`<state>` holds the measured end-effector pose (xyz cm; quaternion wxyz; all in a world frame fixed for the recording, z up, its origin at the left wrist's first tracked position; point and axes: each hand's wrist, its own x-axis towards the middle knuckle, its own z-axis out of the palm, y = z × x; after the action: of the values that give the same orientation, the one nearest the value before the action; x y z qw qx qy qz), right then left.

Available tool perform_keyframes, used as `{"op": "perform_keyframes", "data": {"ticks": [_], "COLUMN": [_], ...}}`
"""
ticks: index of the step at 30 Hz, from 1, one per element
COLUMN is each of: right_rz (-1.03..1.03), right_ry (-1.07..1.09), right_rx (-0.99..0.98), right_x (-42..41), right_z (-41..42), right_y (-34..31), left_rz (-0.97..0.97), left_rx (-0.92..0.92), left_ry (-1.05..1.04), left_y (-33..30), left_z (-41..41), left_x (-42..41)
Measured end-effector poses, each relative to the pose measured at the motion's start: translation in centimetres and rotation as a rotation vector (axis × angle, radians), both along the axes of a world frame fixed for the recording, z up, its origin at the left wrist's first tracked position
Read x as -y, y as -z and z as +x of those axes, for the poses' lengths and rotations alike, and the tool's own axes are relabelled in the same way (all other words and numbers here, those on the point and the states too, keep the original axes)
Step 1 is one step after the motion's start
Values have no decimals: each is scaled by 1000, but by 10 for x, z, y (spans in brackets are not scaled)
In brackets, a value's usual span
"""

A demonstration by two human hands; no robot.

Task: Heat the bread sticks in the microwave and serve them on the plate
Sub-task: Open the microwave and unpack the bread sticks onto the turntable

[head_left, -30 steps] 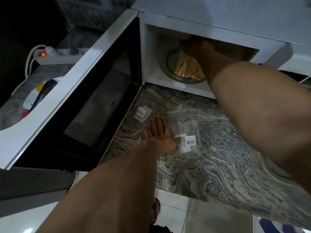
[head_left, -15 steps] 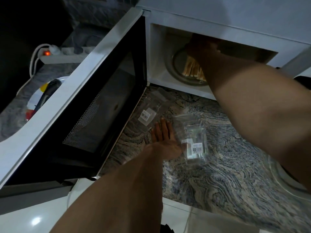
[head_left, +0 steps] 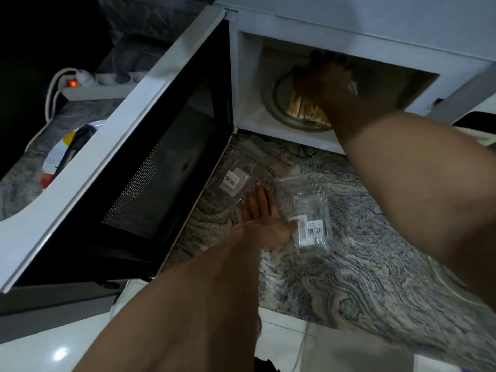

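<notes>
Microwave [head_left: 375, 25]: white, at the upper right of the frame, door [head_left: 150, 162] swung wide open toward the left.
Bread sticks [head_left: 304, 110]: pale bundle lying on the glass turntable [head_left: 279, 103] inside the cavity.
Right hand [head_left: 326, 79]: arm stretched from the right edge up into the cavity, palm down over the sticks, fingers spread and reaching past them; whether they grip anything cannot be told.
Left hand [head_left: 264, 216]: forearm runs up from the bottom centre, palm flat on the marbled counter [head_left: 375, 264], fingers straight and released, holding nothing.
Clear wrappers [head_left: 311, 218]: empty, barcoded, lying either side of the left hand.
Power strip [head_left: 99, 87]: upper left, red switch lit.
</notes>
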<state>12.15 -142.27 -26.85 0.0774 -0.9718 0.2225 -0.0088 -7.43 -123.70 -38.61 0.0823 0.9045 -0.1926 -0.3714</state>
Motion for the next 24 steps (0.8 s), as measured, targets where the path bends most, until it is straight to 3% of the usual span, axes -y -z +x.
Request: {"op": "perform_keyframes", "data": {"ticks": [5,10,13,16,19,22,24], "right_rz": [-88,189,451,590,791,896,937], "right_ry": [-83,-69,101,152,138,107,118], "right_rx": [149,229,151,-55,-245,-355,-323], "right_x": [-1,-2,-7,-15,-20,-28,-36], "right_z": [-53,-127,-169,-216,-256,-281,-291], "right_y": [0,1,-3,-3,9,22,33], "left_rz": [1,-57,-145,-328,-558,-719,-752], "left_rx": [0,-9,-9,-19,-121,-213,-198], "left_ry": [4,-22,-101,-249,-545,-464,-396], "left_y": [-7,-13,-13,-17,-19,-28,-38], "left_z": [0,0,-2,-8,-9,-21,-33], "left_x": [0,-5,-10,-15,-23,-32,-35]}}
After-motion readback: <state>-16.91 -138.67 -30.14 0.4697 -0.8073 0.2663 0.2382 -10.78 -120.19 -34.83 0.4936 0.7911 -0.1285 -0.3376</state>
